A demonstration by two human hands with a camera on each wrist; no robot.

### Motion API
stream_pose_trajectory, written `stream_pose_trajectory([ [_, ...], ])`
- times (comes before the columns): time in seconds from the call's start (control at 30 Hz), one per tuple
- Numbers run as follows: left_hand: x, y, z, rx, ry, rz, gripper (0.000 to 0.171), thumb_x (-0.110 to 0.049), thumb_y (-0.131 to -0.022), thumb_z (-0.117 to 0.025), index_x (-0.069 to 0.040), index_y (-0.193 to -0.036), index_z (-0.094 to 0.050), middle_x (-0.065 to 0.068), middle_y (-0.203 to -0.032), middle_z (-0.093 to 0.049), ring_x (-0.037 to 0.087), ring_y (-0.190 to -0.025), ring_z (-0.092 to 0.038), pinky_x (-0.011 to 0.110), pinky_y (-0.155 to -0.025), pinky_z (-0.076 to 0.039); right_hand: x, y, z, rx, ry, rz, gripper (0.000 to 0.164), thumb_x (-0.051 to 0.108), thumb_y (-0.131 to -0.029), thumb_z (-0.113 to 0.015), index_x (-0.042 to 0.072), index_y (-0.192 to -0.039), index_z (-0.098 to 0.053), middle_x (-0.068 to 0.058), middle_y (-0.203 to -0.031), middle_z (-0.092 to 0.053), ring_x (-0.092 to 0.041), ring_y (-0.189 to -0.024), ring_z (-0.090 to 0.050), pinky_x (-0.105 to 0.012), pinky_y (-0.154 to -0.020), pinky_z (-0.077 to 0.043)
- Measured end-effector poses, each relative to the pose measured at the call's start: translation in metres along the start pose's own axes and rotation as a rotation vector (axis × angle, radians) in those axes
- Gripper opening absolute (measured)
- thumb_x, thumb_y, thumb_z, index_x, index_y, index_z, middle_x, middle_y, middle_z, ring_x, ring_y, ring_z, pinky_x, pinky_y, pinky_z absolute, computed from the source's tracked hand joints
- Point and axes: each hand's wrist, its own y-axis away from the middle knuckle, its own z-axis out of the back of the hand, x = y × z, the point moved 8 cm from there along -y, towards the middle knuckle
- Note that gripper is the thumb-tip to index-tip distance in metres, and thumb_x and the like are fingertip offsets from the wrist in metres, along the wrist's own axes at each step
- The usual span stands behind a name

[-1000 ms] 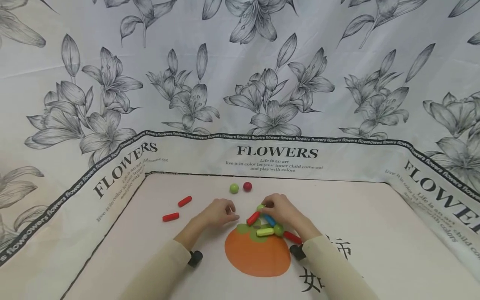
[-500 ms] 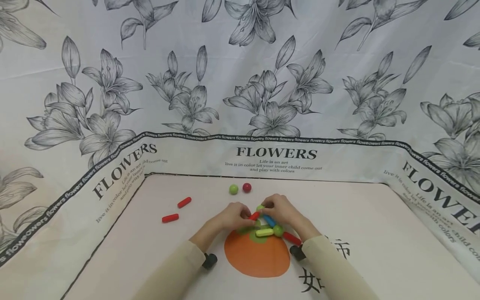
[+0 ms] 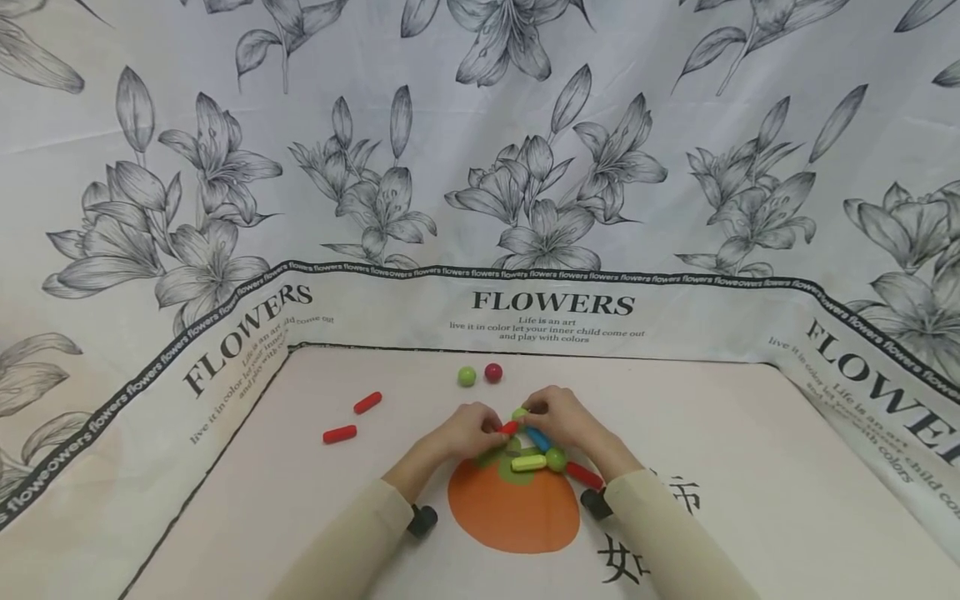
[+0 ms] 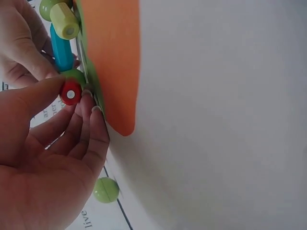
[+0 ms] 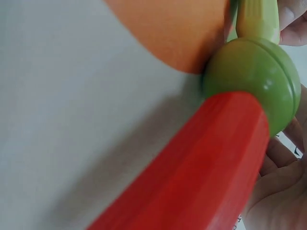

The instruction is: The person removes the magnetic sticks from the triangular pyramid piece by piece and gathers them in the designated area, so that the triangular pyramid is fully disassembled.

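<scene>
My left hand [image 3: 467,430] pinches a red magnetic rod [image 4: 70,94] between thumb and fingers; a pale round dot shows in the rod's end. That rod meets a light green ball [image 3: 519,413], which the fingertips of my right hand [image 3: 567,418] pinch. From this ball a blue rod [image 3: 537,439] runs to a darker green ball [image 3: 555,459]. A yellow-green rod [image 3: 528,463] and another red rod [image 5: 206,163] also join the darker ball. In the left wrist view, the fingers partly cover the light green ball.
Two loose red rods [image 3: 368,402] lie on the left of the table. Toward the back sit a loose green ball [image 3: 467,377] and a dark red ball [image 3: 492,372]. The cloth has an orange persimmon print [image 3: 513,508] below the hands. Flowered fabric walls [image 3: 555,317] enclose the table.
My left hand has moved right from beside the joined pieces and taken hold of the red rod, whose near end has swung up slightly. My right hand stays at the light green ball.
</scene>
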Motion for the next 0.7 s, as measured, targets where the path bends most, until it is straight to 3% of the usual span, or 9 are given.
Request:
stream_pose_trajectory([
  [0.33,0.003,0.011,0.003,0.039,0.052,-0.009,0.016,-0.022,-0.095,-0.074,-0.009,-0.103,-0.074,0.001,-0.085,-0.065,0.015,-0.078,-0.058,0.025,-0.069,-0.050,0.001,0.000,0.000,0.001,0.026,-0.005,0.016,0.024,-0.094,-0.076,0.012,-0.104,-0.079,-0.001,-0.101,-0.075,-0.016,-0.092,-0.065,-0.045,-0.095,-0.053],
  [0.7,0.016,0.038,0.031,-0.046,0.024,-0.068,0.015,-0.026,-0.093,-0.076,-0.013,-0.102,-0.072,-0.003,-0.090,-0.064,0.016,-0.087,-0.058,0.028,-0.071,-0.053,0.000,-0.002,-0.002,-0.008,0.025,0.006,0.020,0.023,-0.093,-0.076,0.009,-0.107,-0.078,-0.004,-0.104,-0.074,-0.019,-0.095,-0.065,-0.045,-0.096,-0.053],
])
